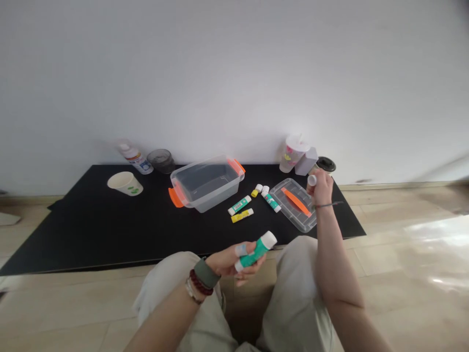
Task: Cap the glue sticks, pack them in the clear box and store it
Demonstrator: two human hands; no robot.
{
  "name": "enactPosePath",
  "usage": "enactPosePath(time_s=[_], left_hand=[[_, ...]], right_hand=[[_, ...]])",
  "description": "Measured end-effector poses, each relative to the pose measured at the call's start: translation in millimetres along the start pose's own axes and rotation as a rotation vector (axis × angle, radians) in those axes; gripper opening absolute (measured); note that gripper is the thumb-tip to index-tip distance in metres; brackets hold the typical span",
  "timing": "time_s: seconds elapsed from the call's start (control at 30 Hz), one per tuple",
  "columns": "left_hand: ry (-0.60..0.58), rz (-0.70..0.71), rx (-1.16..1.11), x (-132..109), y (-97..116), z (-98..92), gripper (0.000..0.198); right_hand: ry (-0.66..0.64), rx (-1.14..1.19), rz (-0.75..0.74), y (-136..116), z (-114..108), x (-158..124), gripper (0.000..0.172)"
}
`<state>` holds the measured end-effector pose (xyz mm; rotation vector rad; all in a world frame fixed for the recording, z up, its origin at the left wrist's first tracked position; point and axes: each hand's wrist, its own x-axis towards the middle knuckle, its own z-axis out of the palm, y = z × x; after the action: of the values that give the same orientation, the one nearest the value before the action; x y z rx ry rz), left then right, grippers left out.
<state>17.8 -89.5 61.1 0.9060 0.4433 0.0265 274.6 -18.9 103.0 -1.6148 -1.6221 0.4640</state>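
The left hand (227, 261) closes around a green-and-white plastic glue stick (256, 253), its long axis slanting towards the right hand (319, 188), which sits higher, pinching a small white round cap (311, 180) over the black worktop (91, 230)

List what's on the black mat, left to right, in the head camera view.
White paper cup, clear plastic tub with orange handles, green-labelled glue stick, clear plastic lid with orange strip

Pale baggy trousers (296, 303), a grey-green band (206, 273) and dark red beads (201, 282) on the left wrist (196, 289), and what looks like a thin dark cord (328, 205) on the right wrist (321, 215)
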Motion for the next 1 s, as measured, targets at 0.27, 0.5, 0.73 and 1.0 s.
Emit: enactPosePath(time_s=[0.27, 0.5, 0.73, 1.0], left_hand=[[0.878, -0.156, 1.026, 38.1, -10.1, -26.2, 0.026], [1.063, -0.201, 1.361, 45.1, -7.0, -32.3, 0.038], [1.150, -0.117, 1.536, 48.7, -4.4, -50.3, 0.038], [1.131, 0.003, 1.573, 19.5, 0.0, -15.3, 0.038]], right_hand=[[-0.437, -0.514, 0.137, 0.3, 80.0, -4.6, 0.019], [-0.312, -0.533, 0.082, -1.1, 86.1, -2.8, 0.032], [-0.053, -0.380, 0.074, 2.3, 64.4, -6.6, 0.031], [-0.100, -0.420, 0.165, -1.2, 42.4, -14.7, 0.028]])
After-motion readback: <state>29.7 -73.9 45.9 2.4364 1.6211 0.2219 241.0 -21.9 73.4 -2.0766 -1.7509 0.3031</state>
